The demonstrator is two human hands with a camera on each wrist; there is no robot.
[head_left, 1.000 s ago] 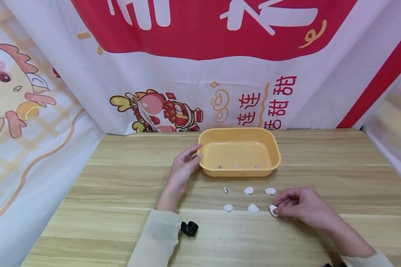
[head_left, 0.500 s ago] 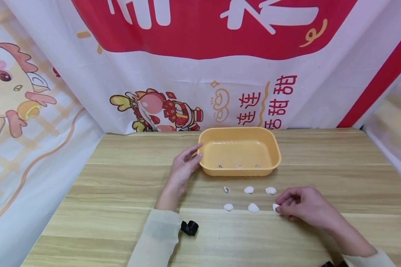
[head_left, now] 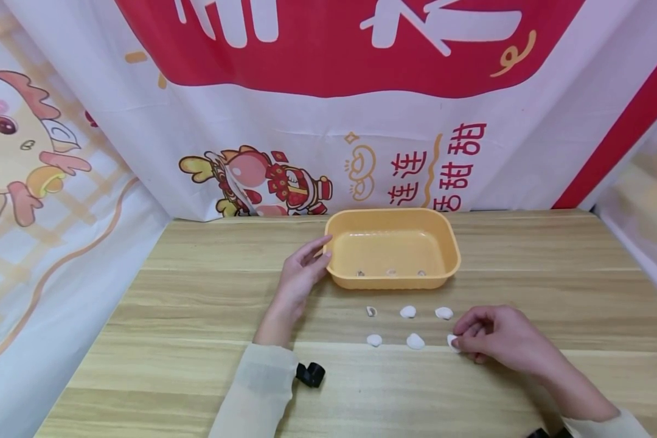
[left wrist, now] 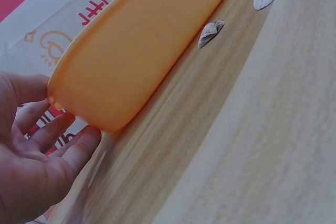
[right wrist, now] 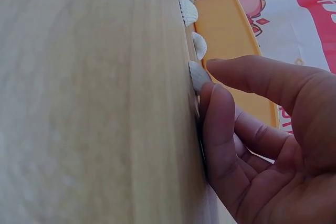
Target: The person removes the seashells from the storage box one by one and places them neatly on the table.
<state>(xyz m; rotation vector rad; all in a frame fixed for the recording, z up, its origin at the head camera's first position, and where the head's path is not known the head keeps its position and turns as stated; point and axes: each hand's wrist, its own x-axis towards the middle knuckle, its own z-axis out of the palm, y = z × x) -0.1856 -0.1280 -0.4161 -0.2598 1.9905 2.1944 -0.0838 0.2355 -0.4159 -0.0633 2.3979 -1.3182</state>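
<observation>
On the left, a cartoon chick [head_left: 16, 146] on the banner is running off the picture edge, so only part of it is showing. The left hand [head_left: 301, 274] is lying on the wooden table [head_left: 197, 316] with its fingers straight and relaxed, the fingertips touching the left end wall of the orange tray [head_left: 392, 279]; it is gripping nothing. In the left wrist view the tray's inside is hidden, with only its outer wall showing. A small black object [head_left: 311, 374] is sitting by the left sleeve [head_left: 257, 389], too small to identify.

In front of the tray, five white shells are lying free in two rows; the far-left one [head_left: 370, 311] is the smallest and hard to make out. The sixth shell [head_left: 452, 340], at the right end of the near row, is resting on the table and is half covered by the right hand [head_left: 498, 337], whose thumb and forefinger are pinching it.

Behind the tray, red Chinese characters [head_left: 438, 173] are reading "连连" and "甜甜"; the large white characters above are cut off by the top edge.
</observation>
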